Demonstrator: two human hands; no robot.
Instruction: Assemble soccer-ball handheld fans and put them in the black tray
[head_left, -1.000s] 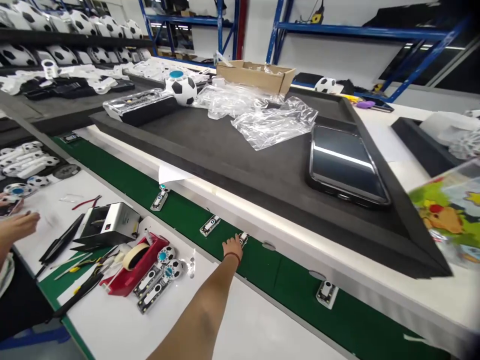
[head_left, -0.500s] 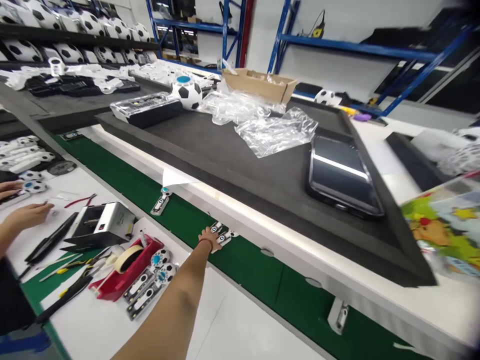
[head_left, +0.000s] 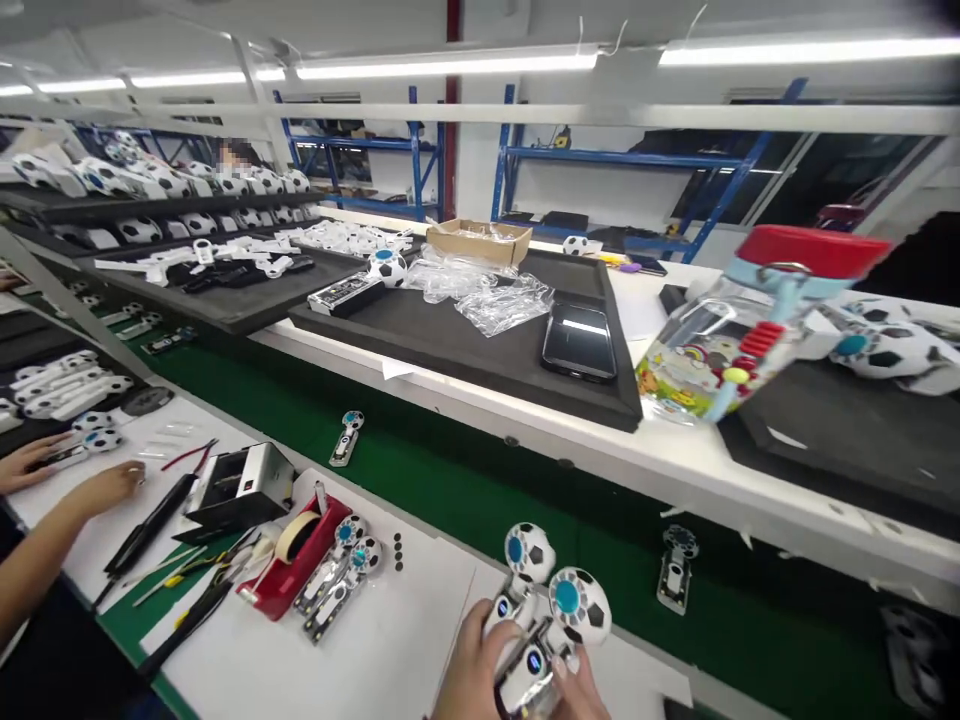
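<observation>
Two devices with football-patterned round heads, one (head_left: 529, 552) and another (head_left: 580, 605), are held side by side above the white table near the bottom. My left hand (head_left: 474, 665) is closed round their bodies from the left, its thumb across them. My right hand (head_left: 577, 690) has its fingers against the lower end of the right-hand device. Small lit round displays show on both bodies. Further left on the table lie two similar devices (head_left: 337, 585), beside a red tape dispenser (head_left: 296, 560).
A green conveyor belt (head_left: 442, 475) crosses behind the hands, with more devices on it. Beyond are black foam trays, a phone (head_left: 579, 342) and a red-lidded bottle (head_left: 750, 340). A co-worker's hands (head_left: 112, 488) are at the far left, near a black-and-white machine (head_left: 259, 480).
The reaching arm has drawn back from the belt, and the two devices are now over the table, with both hands on them. The view has tilted up and shifted.
</observation>
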